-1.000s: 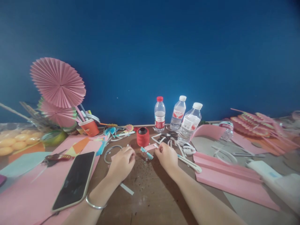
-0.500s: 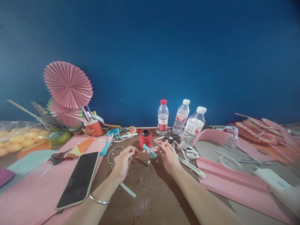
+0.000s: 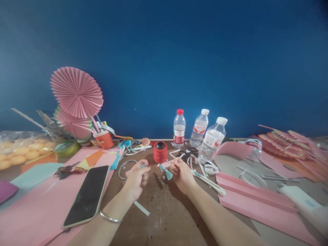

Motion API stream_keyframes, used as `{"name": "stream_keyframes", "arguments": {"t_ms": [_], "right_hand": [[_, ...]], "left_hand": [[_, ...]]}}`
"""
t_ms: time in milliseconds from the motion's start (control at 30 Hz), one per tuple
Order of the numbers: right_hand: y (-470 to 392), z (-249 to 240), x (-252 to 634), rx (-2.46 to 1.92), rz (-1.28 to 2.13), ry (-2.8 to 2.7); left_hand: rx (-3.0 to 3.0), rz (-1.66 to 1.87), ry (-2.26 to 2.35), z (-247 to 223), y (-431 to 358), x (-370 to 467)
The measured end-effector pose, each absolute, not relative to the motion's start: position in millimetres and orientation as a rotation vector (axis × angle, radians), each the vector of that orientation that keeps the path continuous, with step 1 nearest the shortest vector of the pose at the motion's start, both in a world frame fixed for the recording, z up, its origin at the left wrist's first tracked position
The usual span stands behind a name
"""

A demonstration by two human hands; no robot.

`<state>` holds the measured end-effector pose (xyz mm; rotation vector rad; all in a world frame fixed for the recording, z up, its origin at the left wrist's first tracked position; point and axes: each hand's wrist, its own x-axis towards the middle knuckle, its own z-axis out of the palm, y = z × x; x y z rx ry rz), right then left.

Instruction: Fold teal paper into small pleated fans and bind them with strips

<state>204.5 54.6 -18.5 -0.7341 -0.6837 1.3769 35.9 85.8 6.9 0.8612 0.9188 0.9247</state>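
Note:
My left hand (image 3: 137,179), with a silver bangle on its wrist, is closed in a pinch at the middle of the table, a small bit of blue paper (image 3: 144,165) showing at its fingertips. Across a short gap, my right hand (image 3: 182,175) has its fingers closed on a folded blue paper piece (image 3: 167,173), which sticks out to the left. Just behind both hands stands a red, round container (image 3: 160,152) with a dark opening. Small dark crumbs (image 3: 160,191) and paper scraps lie on the brown tabletop between my forearms.
A phone (image 3: 86,196) lies on pink paper at left, near an orange-red cup (image 3: 104,139) of pens and pink pleated fans (image 3: 78,92). Bottles (image 3: 179,131) stand behind my right hand. A utility knife (image 3: 211,183) and folded pink paper (image 3: 256,194) lie to the right.
My left fingers have curled in, and a blue bit now shows in them. My right fingers have closed more tightly, and the blue paper piece has tilted. The view has shifted slightly.

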Motion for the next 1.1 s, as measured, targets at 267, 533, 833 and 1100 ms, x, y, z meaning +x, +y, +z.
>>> {"name": "stream_keyframes", "arguments": {"t_ms": [267, 533, 833, 1100], "right_hand": [[57.3, -26.0, 202.3, -0.782, 1.319, -0.697], [47.3, -19.9, 187.2, -0.821, 1.281, -0.828], [41.9, -20.1, 182.4, -0.723, 1.33, -0.903], [41.4, -18.4, 182.7, -0.709, 1.288, -0.873]], "left_hand": [[0.993, 1.014, 1.034, 3.2, 84.5, 39.5], [1.638, 0.88, 1.126, 11.3, 73.5, 44.5], [1.866, 0.705, 1.071, 6.3, 73.3, 48.0], [1.905, 0.643, 1.047, 4.6, 71.6, 50.4]]}}
